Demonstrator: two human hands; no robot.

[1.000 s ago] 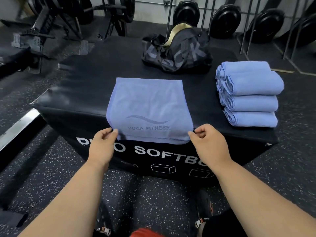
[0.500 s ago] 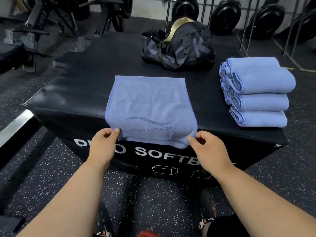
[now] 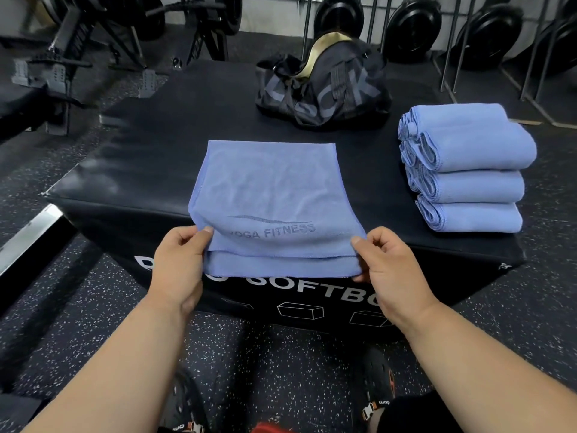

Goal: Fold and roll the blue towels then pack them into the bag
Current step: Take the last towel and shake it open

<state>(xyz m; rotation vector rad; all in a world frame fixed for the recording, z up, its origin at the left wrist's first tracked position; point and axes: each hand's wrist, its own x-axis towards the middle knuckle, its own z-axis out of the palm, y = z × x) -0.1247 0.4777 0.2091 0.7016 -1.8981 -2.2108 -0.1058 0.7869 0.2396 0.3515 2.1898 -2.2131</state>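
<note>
A blue towel [image 3: 268,189] printed "YOGA FITNESS" lies folded on the black soft box [image 3: 150,145], its near end hanging over the front edge. My left hand [image 3: 179,264] pinches the towel's near left corner. My right hand [image 3: 387,264] pinches the near right corner. Both corners are lifted slightly, so a lower layer shows beneath the top one. Several folded blue towels [image 3: 471,170] are stacked at the box's right side. A black duffel bag [image 3: 321,85] stands unzipped at the far middle of the box.
The box stands on a speckled rubber floor [image 3: 78,307]. Weight plates on racks [image 3: 415,26] line the back wall. A black machine frame [image 3: 62,57] stands at the far left. My shoes [image 3: 377,392] show below the box's front.
Both hands have lifted the towel's near corners a little, separating the top layer from the one below. The camera has moved closer and tilted down.
</note>
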